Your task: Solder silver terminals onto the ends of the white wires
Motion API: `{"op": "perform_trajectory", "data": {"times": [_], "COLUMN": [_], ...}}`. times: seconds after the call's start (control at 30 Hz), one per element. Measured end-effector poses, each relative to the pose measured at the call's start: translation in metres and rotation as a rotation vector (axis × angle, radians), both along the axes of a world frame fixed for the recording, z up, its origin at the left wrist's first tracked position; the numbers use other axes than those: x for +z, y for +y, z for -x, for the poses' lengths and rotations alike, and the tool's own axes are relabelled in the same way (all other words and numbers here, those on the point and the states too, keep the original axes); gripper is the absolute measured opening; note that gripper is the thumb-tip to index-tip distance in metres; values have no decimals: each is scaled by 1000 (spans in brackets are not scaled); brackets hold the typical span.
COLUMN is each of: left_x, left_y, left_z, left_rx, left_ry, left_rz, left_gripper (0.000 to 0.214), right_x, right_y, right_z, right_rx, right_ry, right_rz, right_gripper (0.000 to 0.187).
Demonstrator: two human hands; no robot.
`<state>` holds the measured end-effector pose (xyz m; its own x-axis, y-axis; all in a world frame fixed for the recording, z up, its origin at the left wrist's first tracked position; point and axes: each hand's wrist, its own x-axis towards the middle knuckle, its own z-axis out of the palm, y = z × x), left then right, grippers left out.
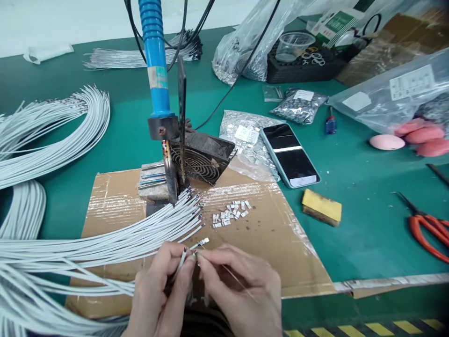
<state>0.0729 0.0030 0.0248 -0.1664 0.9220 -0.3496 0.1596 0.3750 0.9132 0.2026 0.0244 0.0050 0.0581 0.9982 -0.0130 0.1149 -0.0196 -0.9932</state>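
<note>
My left hand [163, 285] is closed at the front edge of the cardboard, pinching a white cable [181, 260] near its stripped end. Right beside it, the thumb and forefinger of my right hand [242, 285] press together at the cable ends. A thin silvery wire [231, 274], like solder wire, runs back through that hand. Just beyond the fingertips, a cable tip carries a small metal connector [204, 241]. A bundle of white cables [140, 234] lies past my left hand. Above their ends stands a blue-handled soldering iron [156, 70], tip down. Fingers partly hide the pinched parts.
Loose small connectors [229, 214] lie on the cardboard [280, 252]. Behind are a black fan [199, 157], a bag of parts [245, 135] and a phone [290, 155]. To the right are a yellow sponge [322, 207] and red-handled scissors [426, 229]. Coiled cables [70, 135] fill the left.
</note>
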Motion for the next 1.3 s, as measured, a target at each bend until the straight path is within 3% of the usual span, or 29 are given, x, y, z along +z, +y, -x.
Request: {"op": "perform_trajectory", "data": {"times": [0.1, 0.2, 0.3, 0.37, 0.43, 0.73, 0.9, 1.07, 1.13, 1.3], "left_x": [2, 9, 16, 19, 20, 18, 17, 12, 10, 6], "left_y": [3, 10, 17, 19, 19, 21, 19, 12, 10, 11], "left_z": [4, 8, 8, 6, 5, 8, 6, 2, 1, -2], "left_rx": [36, 60, 77, 86, 91, 68, 86, 109, 105, 100], "left_ry": [-153, -172, -105, -92, -103, -135, -75, 15, 60, 132], "left_rz": [99, 122, 124, 136, 154, 173, 154, 62, 16, -22], "left_gripper": [43, 43, 36, 31, 30, 28, 26, 20, 18, 17], "right_x": [-1, 0, -1, -2, -2, 0, -1, -2, 0, 10], "right_y": [-8, -7, 4, 11, 16, 21, 24, 21, 21, 24], "right_z": [9, 3, -10, -17, -19, -22, -28, -29, -30, -31], "right_rx": [-97, -41, 184, 219, 184, 314, 242, 399, 397, 412], "right_ry": [-232, -237, 75, 315, 463, 656, 529, 493, 459, 117], "right_rz": [-313, -366, -59, 226, 418, 599, 542, 511, 464, 254], "right_gripper": [23, 32, 19, 10, 22, 37, 31, 22, 19, 15]}}
